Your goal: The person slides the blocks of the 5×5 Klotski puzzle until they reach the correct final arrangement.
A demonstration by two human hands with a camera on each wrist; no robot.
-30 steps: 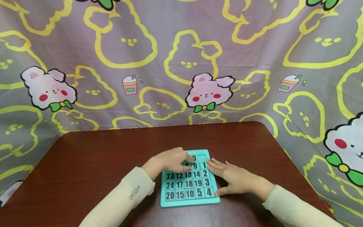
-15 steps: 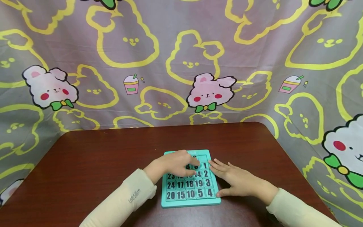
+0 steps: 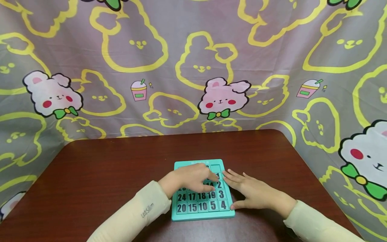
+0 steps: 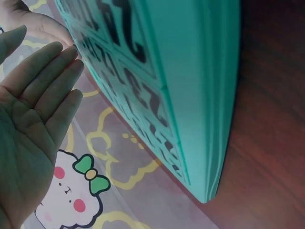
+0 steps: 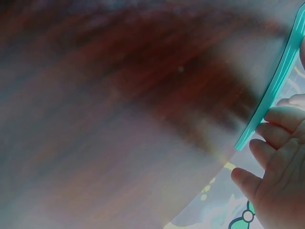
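1. Number board (image 3: 208,217) lies flat on bench (image 3: 121,168), approx. 6 o'clock in head view; patterned cloth (image 3: 169,37) hangs beyond the far edge, toward 12.
2. L hand (image 3: 191,178) reaches over the board from 9 o'clock; fingers fairly straight, gripping nothing. Index tip is at tile 1 (image 3: 220,176), abt 2 o'clock on the board; can't tell how hard it presses. Thumb tip is near tile 19 (image 3: 211,195).
3. R hand (image 3: 254,191) is spread, nothing gripped: fingertips at the rim's 2 o'clock, thumb at its 4 o'clock corner.
4. Vacant slot (image 3: 215,167) sits abt 1 o'clock on the board, directly 12 o'clock of tile 1; tile 2 (image 3: 219,185) is directly 6 o'clock of it.
5. Step in hand is prob. sliding tile 1. To do it well: light fingertip pressure, straight push toward 12, no twist, else it may jam vs. its neighbours.
6. Thumb should float clear of 19, so no stray drag. R hand should brace the rim w/o crowding the slot.
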